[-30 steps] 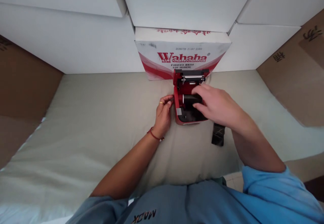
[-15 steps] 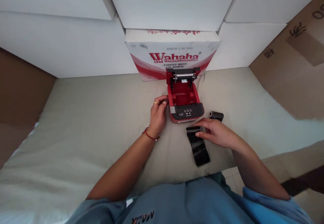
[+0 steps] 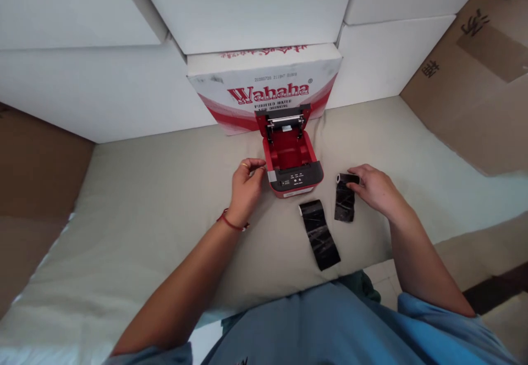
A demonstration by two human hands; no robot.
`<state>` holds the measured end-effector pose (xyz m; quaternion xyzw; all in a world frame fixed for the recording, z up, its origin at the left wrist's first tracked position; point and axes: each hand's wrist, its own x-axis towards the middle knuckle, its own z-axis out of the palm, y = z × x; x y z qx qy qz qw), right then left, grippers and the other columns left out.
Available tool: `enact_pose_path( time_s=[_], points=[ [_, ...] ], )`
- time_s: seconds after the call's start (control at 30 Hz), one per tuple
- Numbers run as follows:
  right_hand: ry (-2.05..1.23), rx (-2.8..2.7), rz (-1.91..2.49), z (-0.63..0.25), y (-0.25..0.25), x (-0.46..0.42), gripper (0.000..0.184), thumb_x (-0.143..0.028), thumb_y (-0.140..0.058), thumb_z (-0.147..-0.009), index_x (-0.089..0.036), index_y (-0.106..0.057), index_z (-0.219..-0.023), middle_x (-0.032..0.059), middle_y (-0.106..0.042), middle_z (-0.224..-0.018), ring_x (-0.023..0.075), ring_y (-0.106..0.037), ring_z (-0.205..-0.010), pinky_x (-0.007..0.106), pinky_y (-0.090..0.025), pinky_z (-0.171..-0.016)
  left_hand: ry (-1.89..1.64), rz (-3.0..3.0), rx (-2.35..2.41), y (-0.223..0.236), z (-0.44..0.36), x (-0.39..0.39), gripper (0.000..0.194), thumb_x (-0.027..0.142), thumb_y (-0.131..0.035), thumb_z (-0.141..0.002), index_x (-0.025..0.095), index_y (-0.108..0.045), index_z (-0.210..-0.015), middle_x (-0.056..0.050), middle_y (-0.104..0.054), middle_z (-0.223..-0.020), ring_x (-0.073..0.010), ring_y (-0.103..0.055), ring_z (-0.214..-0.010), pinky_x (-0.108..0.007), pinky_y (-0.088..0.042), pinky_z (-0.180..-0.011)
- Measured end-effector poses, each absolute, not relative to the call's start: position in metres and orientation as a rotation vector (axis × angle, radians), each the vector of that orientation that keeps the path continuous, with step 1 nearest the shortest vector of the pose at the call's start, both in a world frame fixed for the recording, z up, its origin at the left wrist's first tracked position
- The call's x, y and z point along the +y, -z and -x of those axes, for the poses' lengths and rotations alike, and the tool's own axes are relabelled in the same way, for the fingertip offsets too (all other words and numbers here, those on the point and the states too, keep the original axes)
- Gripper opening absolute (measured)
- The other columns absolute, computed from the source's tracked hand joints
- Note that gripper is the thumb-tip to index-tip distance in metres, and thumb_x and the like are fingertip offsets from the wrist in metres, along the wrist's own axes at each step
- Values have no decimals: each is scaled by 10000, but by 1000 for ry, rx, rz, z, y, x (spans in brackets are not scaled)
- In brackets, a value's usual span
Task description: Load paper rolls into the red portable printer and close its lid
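A small red printer (image 3: 291,159) with a black front panel stands open on the beige cloth, its lid up and its red bay empty. My left hand (image 3: 244,189) rests against the printer's left side, fingers curled on its edge. My right hand (image 3: 373,188) lies to the right of the printer, its fingers closed on a black roll (image 3: 345,179) with a strip (image 3: 344,204) trailing toward me. A separate black strip (image 3: 319,234) lies flat between the printer and my body.
A white and red "Wahaha" carton (image 3: 264,87) stands right behind the printer. White foam blocks (image 3: 103,87) wall in the back. Brown cardboard boxes (image 3: 470,73) flank the right side, and more cardboard (image 3: 25,200) the left. The beige cloth (image 3: 144,200) covers the surface.
My right hand left the printer's bay, taking the black roll out, laid one black strip in front of me, then moved right onto the roll. My left hand stayed at the printer.
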<state>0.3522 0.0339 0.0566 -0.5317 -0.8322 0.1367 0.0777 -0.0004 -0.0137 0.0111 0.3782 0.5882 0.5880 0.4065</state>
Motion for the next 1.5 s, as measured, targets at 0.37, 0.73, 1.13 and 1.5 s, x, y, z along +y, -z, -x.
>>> enact_pose_path(
  time_s=[0.37,0.73,1.13,1.5],
  points=[
    [-1150,-2514,1034,-366,-190,49,382,-622,-801,-942,-342,-855,-1196,-27,-676,-711,150,-538,-547,307,-414,-512,-1412,-2237,1619,-81,20,-85,415,134,-679,-960,300,-695,-1340,-96,-723,-1340,-297,-716,-1279,-497,-617,-1091],
    [-303,-2800,1285,-192,-155,79,262,-243,-708,-995,-211,-819,-1230,116,-824,-1235,301,-754,-1067,366,-527,-825,-1320,-2688,1354,-54,-11,-74,757,194,-731,-955,373,-476,-1645,-77,-727,-1532,-316,-687,-1444,-585,-443,-1312],
    [-217,-2892,1545,-163,-146,80,322,-174,-586,-1036,-195,-824,-1252,164,-844,-1224,335,-789,-1088,394,-563,-833,-1325,-2468,1457,-48,-24,-60,646,233,-726,-980,371,-568,-1591,-71,-810,-1347,-335,-744,-1269,-582,-463,-1208],
    [-363,-2031,1035,-223,-154,102,536,-656,-441,-1148,-293,-778,-1353,53,-821,-1263,282,-751,-1195,424,-590,-1038,-1427,-2662,1706,-48,-37,-67,449,194,-768,-954,291,-709,-1388,-61,-745,-1014,-257,-663,-1058,-433,-495,-969]
  ],
)
